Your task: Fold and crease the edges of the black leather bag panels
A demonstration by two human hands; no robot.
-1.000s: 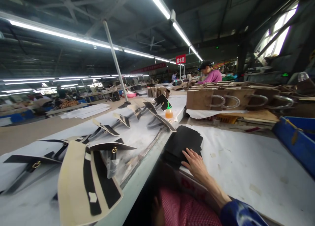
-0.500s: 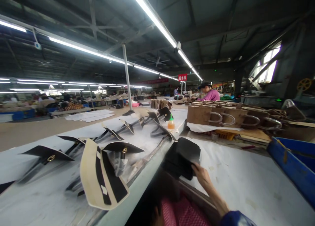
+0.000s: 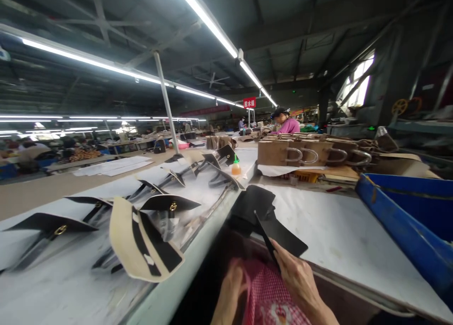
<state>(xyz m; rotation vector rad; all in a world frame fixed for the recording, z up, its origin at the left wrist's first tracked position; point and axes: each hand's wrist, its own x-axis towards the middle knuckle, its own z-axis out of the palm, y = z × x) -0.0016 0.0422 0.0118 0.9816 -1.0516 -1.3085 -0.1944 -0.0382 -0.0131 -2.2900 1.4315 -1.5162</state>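
Between thumb and fingers, my right hand (image 3: 295,273) holds a thin black piece (image 3: 265,237), tilted up on edge at the near side of the right table. Behind it a pile of black pieces (image 3: 249,202) lies at the table's corner, and one flat black piece (image 3: 288,235) sticks out to the right. My left hand (image 3: 235,280) is low beside the pink checked apron (image 3: 264,282), blurred, its fingers partly hidden. On the left table a cream and black panel (image 3: 123,240) stands bent, next to black flaps (image 3: 171,202) with gold rings.
A glue bottle (image 3: 236,167) with a green tip stands on the left table (image 3: 63,282). Brown bags (image 3: 272,153) with clear-wrapped handles line the back right. A blue bin (image 3: 406,221) is at the right. A person in purple (image 3: 290,125) sits farther back.
The view has turned right. My right hand has drawn back toward me with a black piece from the pile, and another piece now lies out to the right. My left hand has risen into view.
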